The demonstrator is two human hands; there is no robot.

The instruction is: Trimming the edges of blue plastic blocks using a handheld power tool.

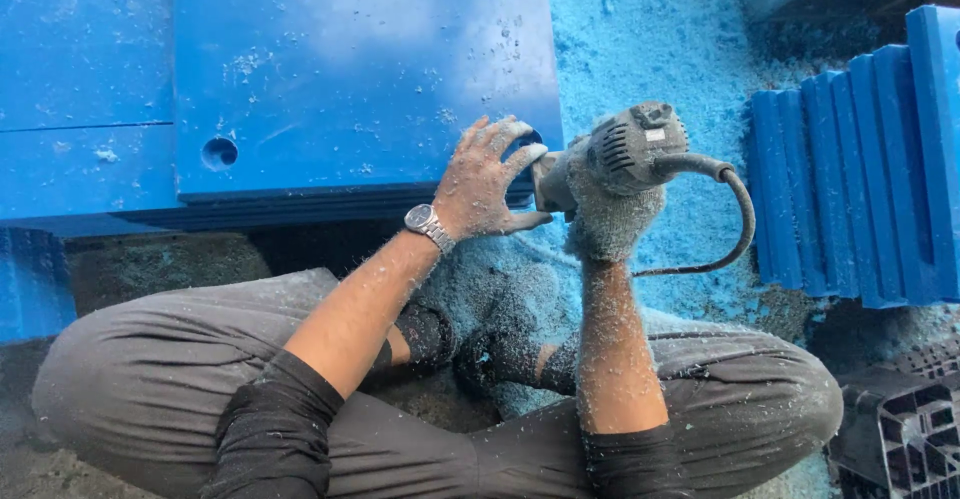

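Note:
My left hand (483, 181) lies flat, fingers spread, on the near right corner of a thick blue plastic slab (350, 69), partly covering a round hole there. My right hand (607, 214), coated in blue dust, grips a grey hand-held power grinder (625, 149). The tool's head meets the slab's right edge next to my left fingers. Its black cable (740, 209) loops to the right. A metal wristwatch (428, 225) sits on my left wrist.
The slab tops a stack of blue plates (80, 109) with another round hole (219, 151). Blue shavings (660, 29) cover the ground. Upright blue plates (860, 169) stand at right, a black crate (905, 424) at lower right. My crossed legs fill the foreground.

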